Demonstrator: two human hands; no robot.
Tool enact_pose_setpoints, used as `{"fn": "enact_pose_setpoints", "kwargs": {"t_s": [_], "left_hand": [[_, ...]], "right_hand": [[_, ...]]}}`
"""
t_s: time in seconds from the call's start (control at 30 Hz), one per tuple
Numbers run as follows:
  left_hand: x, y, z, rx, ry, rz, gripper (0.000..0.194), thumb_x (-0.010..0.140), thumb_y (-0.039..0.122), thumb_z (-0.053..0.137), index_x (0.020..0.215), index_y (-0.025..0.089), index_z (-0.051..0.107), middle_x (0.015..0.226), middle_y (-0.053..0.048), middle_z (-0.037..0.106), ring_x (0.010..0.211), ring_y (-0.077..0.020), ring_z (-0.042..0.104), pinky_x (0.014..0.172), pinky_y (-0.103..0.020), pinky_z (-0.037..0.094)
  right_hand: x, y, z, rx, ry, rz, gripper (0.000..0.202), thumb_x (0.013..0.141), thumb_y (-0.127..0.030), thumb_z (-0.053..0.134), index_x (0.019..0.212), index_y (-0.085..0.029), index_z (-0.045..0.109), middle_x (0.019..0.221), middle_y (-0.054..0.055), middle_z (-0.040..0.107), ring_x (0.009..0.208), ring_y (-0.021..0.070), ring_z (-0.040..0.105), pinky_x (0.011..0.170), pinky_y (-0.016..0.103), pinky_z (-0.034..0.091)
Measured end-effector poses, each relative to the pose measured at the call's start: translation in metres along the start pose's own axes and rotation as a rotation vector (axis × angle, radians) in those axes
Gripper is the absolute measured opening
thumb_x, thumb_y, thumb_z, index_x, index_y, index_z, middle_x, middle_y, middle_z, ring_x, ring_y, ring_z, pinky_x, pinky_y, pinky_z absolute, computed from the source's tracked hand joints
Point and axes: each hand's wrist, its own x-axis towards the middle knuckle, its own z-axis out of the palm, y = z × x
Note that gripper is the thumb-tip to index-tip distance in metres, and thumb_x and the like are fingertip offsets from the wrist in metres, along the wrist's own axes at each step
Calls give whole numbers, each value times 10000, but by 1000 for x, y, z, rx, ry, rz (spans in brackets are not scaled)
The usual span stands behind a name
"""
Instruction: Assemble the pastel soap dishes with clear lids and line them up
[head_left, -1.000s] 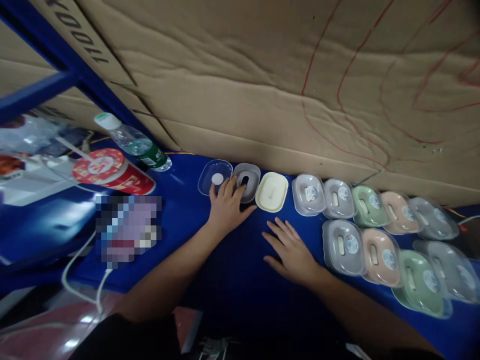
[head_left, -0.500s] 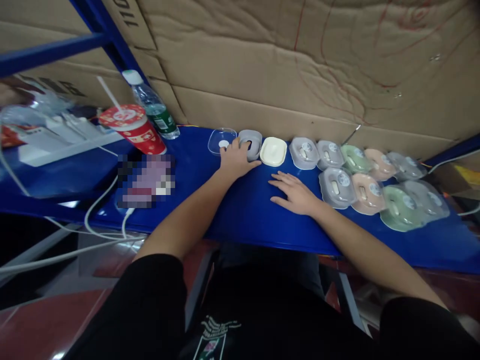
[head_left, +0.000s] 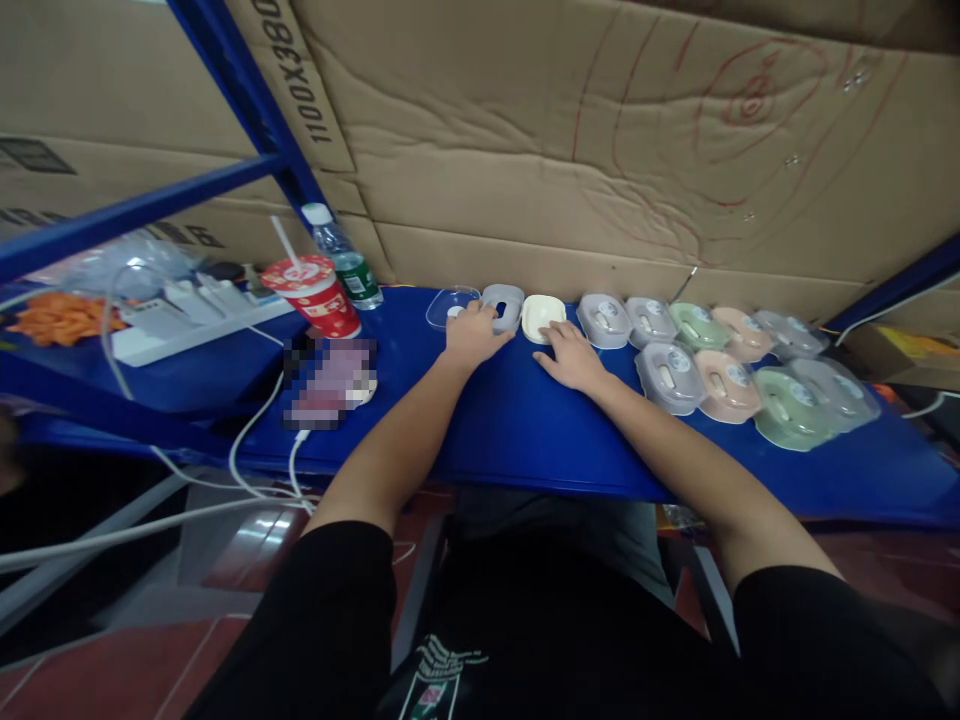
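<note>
My left hand (head_left: 475, 338) lies with fingers spread over the front of a grey squarish plastic piece with a dark opening (head_left: 509, 305). Its fingertips also reach the edge of a clear lid with a white round sticker (head_left: 442, 308). Just right of that sits a cream shallow dish (head_left: 541, 318). My right hand (head_left: 576, 358), fingers extended and apart, rests at the dish's front right edge. Neither hand closes around anything; whether the fingertips press on the pieces I cannot tell.
Two rows of clear-lidded containers in grey, green (head_left: 793, 408) and peach (head_left: 729, 388) stand on the blue table (head_left: 525, 440) at right. At left are a red cup with a straw (head_left: 322, 305), a water bottle (head_left: 351, 268), a blurred-out object (head_left: 334, 382), cables and a power strip (head_left: 187, 325).
My right hand has moved forward and left to the cream dish's edge. My left hand stays at the grey piece. The camera view has shifted slightly.
</note>
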Motion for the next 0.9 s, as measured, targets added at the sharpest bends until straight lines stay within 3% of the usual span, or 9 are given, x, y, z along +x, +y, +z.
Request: {"fn": "enact_pose_setpoints", "kwargs": {"t_s": [0.33, 0.47, 0.67, 0.77, 0.9], "left_hand": [[8, -27, -15, -25, -29, -57, 645, 884, 573, 795, 1401, 194, 722, 1512, -209, 628, 1377, -426, 632, 1176, -560, 503], [14, -41, -16, -78, -42, -29, 708, 854, 568, 819, 1441, 192, 699, 1550, -186, 606, 1402, -382, 627, 1182, -490, 507], [15, -44, -18, -39, -37, -73, 746, 829, 620, 807, 1431, 191, 708, 1547, -227, 606, 1386, -435, 626, 1152, -586, 514], [14, -43, -20, -9, -26, -106, 742, 818, 640, 798, 1420, 214, 716, 1538, -241, 609, 1364, -459, 633, 1149, -622, 507], [15, -44, -23, 23, -42, -145, 747, 831, 622, 778, 1446, 207, 697, 1518, -250, 615, 1367, -469, 631, 1143, -626, 511]], "right_hand": [[16, -26, -7, 9, -37, -29, 621, 1051, -454, 623, 1574, -121, 595, 1679, 200, 540, 1586, 403, 464, 1309, 546, 383], [25, -27, -6, 7, -42, -32, 635, 1052, -485, 626, 1583, -137, 591, 1690, 208, 527, 1588, 402, 464, 1315, 595, 354], [31, -28, 4, 49, -22, -55, 641, 1053, -535, 606, 1588, -183, 588, 1695, 189, 530, 1611, 407, 434, 1312, 683, 321], [24, -25, 0, 19, 53, -56, 732, 1034, -564, 620, 1637, -159, 525, 1769, 201, 418, 1672, 433, 312, 1339, 701, 250], [7, -3, -24, -36, 227, -7, 742, 1043, -614, 572, 1616, -144, 541, 1787, 215, 374, 1691, 474, 222, 1334, 756, 171]]}}
